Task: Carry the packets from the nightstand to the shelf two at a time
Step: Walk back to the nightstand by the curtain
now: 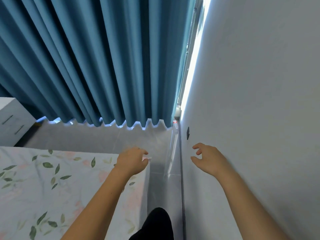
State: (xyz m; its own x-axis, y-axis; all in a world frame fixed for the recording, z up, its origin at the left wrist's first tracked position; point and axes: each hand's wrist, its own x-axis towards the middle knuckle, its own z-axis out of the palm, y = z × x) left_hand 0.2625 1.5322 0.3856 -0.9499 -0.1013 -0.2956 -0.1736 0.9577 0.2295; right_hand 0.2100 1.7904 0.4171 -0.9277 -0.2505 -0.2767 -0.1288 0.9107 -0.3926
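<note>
Both hands are held out with loosely curled fingers, empty: left hand (132,160) above the leaf-printed cotton bed (52,184), right hand (207,157) beside it, against the smooth grey wall (251,101). No packets are in view.

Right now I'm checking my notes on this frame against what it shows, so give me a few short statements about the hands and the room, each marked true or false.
1. Both hands are carrying packets. False: the left hand and the right hand hold nothing, their fingers loosely curled.
2. The curtain is blue. True.
3. The bed lies to the person's right. False: it is on the left, under a leaf-patterned sheet.
4. A white set of drawers stands at the far left. True.
5. Packets lie on the bed. False: none show on it.
</note>
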